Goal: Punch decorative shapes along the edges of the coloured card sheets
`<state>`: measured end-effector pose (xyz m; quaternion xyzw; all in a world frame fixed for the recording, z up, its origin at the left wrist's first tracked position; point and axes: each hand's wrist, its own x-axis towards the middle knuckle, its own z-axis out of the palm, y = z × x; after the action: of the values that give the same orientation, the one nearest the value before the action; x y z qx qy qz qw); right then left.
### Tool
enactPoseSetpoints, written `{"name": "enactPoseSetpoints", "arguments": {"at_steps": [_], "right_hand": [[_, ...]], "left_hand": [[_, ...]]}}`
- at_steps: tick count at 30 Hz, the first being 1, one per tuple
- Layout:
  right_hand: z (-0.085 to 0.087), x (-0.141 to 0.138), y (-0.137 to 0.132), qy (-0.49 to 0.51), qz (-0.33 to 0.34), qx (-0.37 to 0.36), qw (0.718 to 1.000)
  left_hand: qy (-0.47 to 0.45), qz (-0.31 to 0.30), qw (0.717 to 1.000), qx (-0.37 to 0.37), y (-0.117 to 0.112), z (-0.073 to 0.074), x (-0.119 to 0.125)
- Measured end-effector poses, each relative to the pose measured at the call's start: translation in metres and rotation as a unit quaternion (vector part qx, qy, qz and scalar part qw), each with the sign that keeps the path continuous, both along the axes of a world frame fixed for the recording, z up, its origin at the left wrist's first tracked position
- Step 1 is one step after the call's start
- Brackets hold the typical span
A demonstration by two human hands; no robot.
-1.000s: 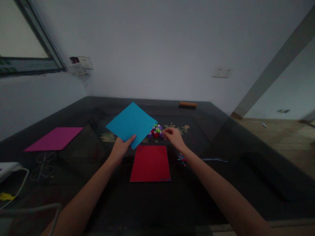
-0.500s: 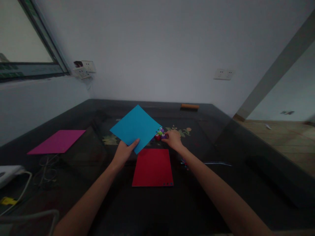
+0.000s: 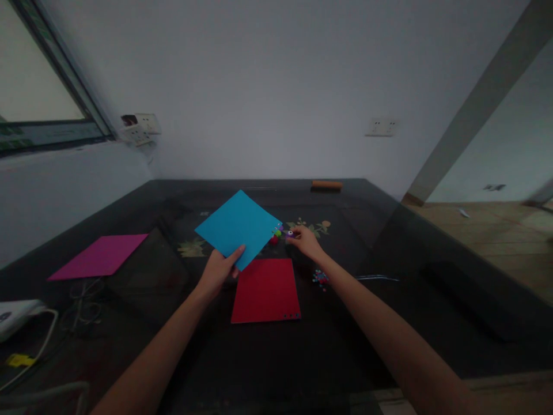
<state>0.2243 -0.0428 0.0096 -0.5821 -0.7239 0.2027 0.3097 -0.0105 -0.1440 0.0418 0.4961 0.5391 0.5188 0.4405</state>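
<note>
My left hand [image 3: 219, 271] grips a blue square sheet [image 3: 238, 225] by its near corner, thumb on top, and holds it tilted above the table. Between the fingertips of my right hand [image 3: 306, 242] is a small purple ball with an eye on it [image 3: 290, 234]. Just left of that, by the sheet's right corner, sit a red ball [image 3: 273, 240] and a green ball [image 3: 277, 233], partly hidden by the sheet. A red sheet [image 3: 266, 291] lies flat nearer me, with small dark dots at its near right corner.
Small blue and red bits [image 3: 320, 278] lie in a cluster beside my right forearm. A magenta sheet [image 3: 101, 255] is at left, near a white device [image 3: 19, 317] with cables. An orange-brown roll [image 3: 326, 185] rests at the table's back edge.
My right hand has drawn the purple ball slightly away from the other balls, to the right. The blue sheet stays in my left hand, and the whole view has shifted a little.
</note>
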Motion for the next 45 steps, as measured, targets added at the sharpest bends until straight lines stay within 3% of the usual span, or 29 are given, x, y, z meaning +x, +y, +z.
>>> {"name": "enactPoseSetpoints", "arguments": {"at_steps": [7,11,15,21,24,28,38,42,45], "right_hand": [[0.008,0.039,-0.04,0.204,0.028,-0.069,0.976],[0.02,0.063,-0.072,0.38,0.034,-0.186,0.906],[0.026,0.079,-0.092,0.441,0.036,-0.244,0.863],[0.017,0.084,-0.1,0.459,0.074,-0.272,0.843],[0.015,0.081,-0.107,0.464,0.097,-0.278,0.836],[0.024,0.076,-0.116,0.502,0.101,-0.314,0.799],[0.035,0.073,-0.12,0.585,0.023,-0.308,0.75],[0.035,0.071,-0.123,0.604,0.024,-0.316,0.732],[0.035,0.07,-0.125,0.612,0.028,-0.323,0.721]], "left_hand": [[-0.078,-0.002,0.996,-0.052,-0.007,-0.008,0.022],[-0.053,-0.034,0.997,-0.04,-0.018,-0.004,0.045],[-0.024,-0.055,0.998,-0.019,-0.025,0.004,0.072],[0.022,-0.035,0.998,-0.051,-0.028,-0.005,0.102],[0.093,-0.022,0.993,-0.066,-0.029,-0.011,0.101],[0.175,-0.001,0.983,-0.061,-0.031,-0.008,0.087],[0.263,0.009,0.962,-0.069,-0.032,-0.001,0.084],[0.318,0.04,0.946,-0.047,-0.034,-0.005,0.087],[0.372,0.039,0.927,0.009,-0.037,-0.014,0.086]]}}
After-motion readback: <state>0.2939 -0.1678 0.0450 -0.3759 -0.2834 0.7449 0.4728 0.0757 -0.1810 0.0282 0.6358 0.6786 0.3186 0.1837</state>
